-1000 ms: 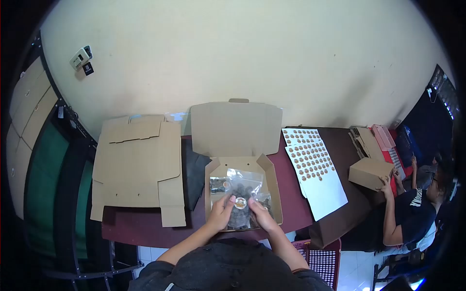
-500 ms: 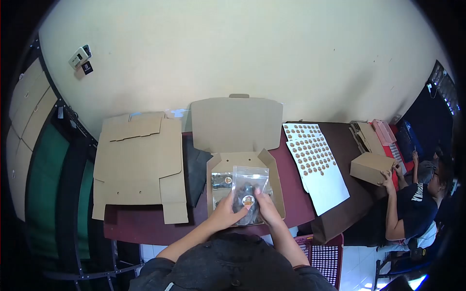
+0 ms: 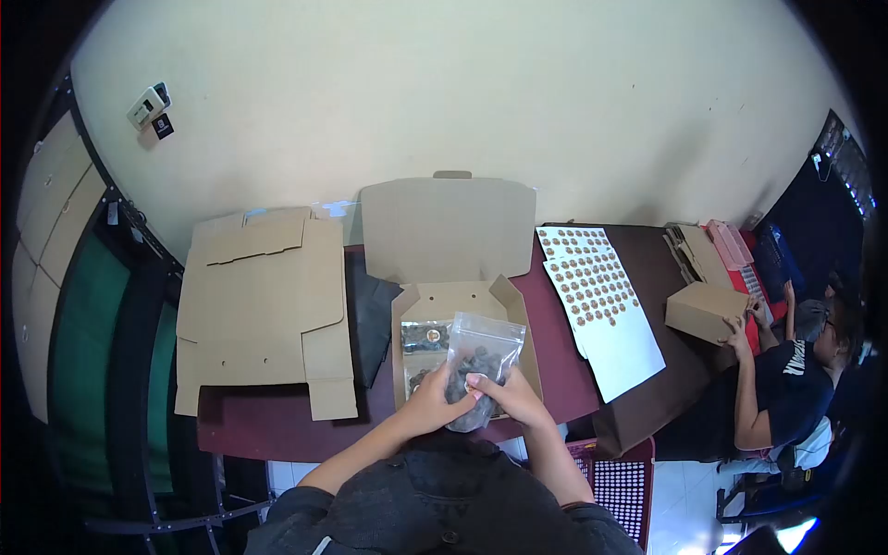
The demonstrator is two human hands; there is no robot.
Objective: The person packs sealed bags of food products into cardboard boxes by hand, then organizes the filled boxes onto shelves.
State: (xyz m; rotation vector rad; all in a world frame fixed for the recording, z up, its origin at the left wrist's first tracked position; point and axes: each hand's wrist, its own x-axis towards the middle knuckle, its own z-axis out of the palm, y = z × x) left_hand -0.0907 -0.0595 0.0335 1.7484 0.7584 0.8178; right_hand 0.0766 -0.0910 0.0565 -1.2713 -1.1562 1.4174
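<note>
A clear zip bag of dark pieces [image 3: 481,356] is gripped between my two hands above an open cardboard box [image 3: 400,370]. My left hand [image 3: 432,403] holds the bag's lower left side. On its lower right side, my right hand [image 3: 514,398] presses with the thumb across the front. Behind it, inside the box, lies another clear bag with a round sticker [image 3: 425,338]. The box lid [image 3: 449,229] stands upright against the wall.
Flattened cardboard [image 3: 264,319] lies left of the box. Sticker sheets [image 3: 615,356] lie to the right. At the far right a person [image 3: 786,388] handles a brown box [image 3: 708,313]. A red basket [image 3: 647,449] stands below the table edge.
The bag has tilted and shifted slightly right, and its round sticker no longer shows. My right thumb has moved inward across the bag. The view has shifted slightly.
</note>
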